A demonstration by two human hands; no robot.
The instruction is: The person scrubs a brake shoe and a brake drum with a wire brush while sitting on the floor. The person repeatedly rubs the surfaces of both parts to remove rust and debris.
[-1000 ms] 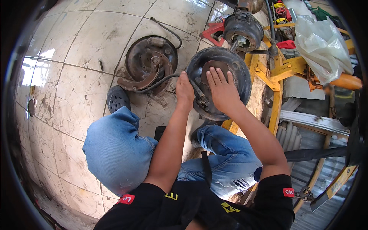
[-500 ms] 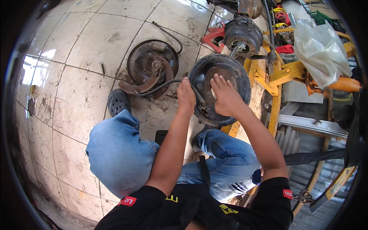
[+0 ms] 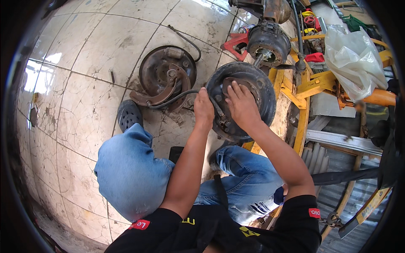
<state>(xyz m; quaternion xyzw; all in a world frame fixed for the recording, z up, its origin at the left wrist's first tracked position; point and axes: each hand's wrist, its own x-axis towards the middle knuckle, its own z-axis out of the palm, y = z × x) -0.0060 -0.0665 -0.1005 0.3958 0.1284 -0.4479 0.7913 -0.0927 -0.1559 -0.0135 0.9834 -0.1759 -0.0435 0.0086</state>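
A round dark brake assembly (image 3: pixel 261 90) stands on edge in front of my knees. My left hand (image 3: pixel 203 107) grips its left rim, where a black cable (image 3: pixel 171 99) comes in. My right hand (image 3: pixel 240 103) presses flat on the face of the assembly, fingers spread over a rusty brake shoe (image 3: pixel 232 82). The parts under my palms are hidden.
A second rusty backing plate (image 3: pixel 162 76) with a brake shoe lies on the tiled floor (image 3: pixel 84 63) to the left. An axle hub (image 3: pixel 268 40) sits behind on a yellow metal stand (image 3: pixel 303 105). A white plastic bag (image 3: pixel 354 59) rests at right. My dark clog (image 3: pixel 128 114) is on the floor.
Both hands stay on the brake assembly. My right hand has slid slightly lower on its face, and the view has shifted a little.
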